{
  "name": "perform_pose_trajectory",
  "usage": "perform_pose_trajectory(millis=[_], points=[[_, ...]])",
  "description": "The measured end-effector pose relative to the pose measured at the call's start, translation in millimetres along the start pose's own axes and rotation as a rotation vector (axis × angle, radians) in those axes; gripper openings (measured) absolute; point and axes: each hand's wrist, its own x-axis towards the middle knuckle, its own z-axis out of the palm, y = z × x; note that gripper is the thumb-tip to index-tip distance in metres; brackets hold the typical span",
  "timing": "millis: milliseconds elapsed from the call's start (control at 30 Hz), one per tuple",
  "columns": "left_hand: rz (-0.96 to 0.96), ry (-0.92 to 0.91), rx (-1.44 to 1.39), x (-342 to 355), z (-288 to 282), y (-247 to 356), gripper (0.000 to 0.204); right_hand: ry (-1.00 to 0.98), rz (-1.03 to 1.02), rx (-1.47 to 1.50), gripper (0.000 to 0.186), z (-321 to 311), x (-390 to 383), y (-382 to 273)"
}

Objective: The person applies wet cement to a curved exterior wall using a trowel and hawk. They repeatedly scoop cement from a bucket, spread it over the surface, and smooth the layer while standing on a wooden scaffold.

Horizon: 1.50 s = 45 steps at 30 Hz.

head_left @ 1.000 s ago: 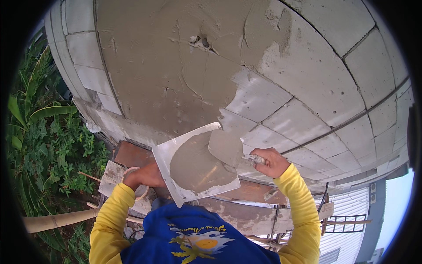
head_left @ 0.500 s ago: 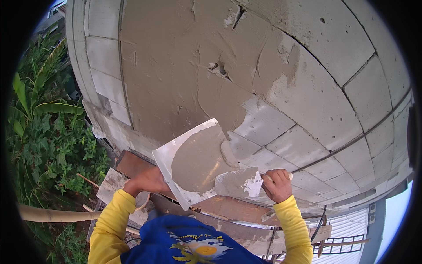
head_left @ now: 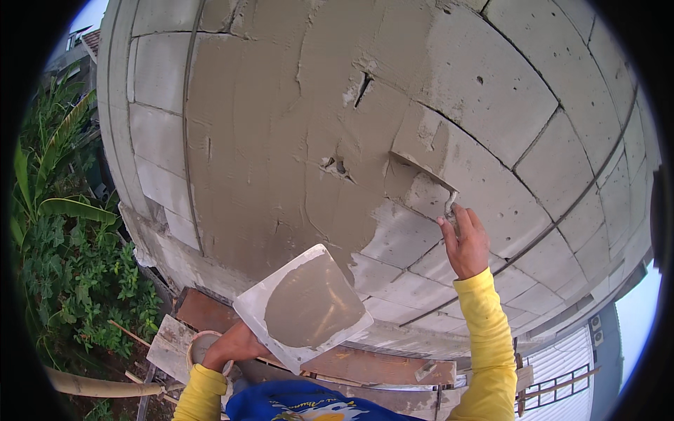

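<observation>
My right hand [head_left: 466, 242] grips a trowel [head_left: 425, 170] by its handle. The blade is pressed against the wall at the right edge of the wet grey mortar coat [head_left: 253, 140]. Low in the middle, my left hand [head_left: 237, 345] holds a square white mortar board [head_left: 254, 303] from below, its fingers hidden under it. A rounded, smeared patch of mortar [head_left: 307, 309] covers most of the board's top. Bare pale blocks [head_left: 505, 203] with dark joints show to the right of the coat.
Wooden scaffold planks [head_left: 393, 365] run along the wall's foot, in front of me. A round bucket [head_left: 199, 347] stands by my left wrist. A bamboo pole [head_left: 98, 383] crosses at lower left, beside green plants [head_left: 77, 274]. A dark metal ladder-like frame [head_left: 562, 386] is at lower right.
My right hand has lifted the trowel off the mortar board and carried it up to the wall. The board has shifted slightly down and left, and the view has tilted.
</observation>
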Motion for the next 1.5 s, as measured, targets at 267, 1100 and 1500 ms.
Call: perform_pose_trajectory(millis=[267,1100,1500], points=[[-0.099,0.054,-0.115,-20.0,3.0,-37.6,0.082,-0.113,0.274,0.410,0.047,-117.9,158.6,5.0],[-0.464,0.382,-0.530,-67.7,24.2,-96.7,0.061,-0.072,0.162,0.252,0.047,-161.2,225.9,-8.9],[-0.832,1.293,-0.631,-241.5,48.4,-115.9,0.028,0.245,0.323,0.280,0.043,3.3,-3.8,29.8]])
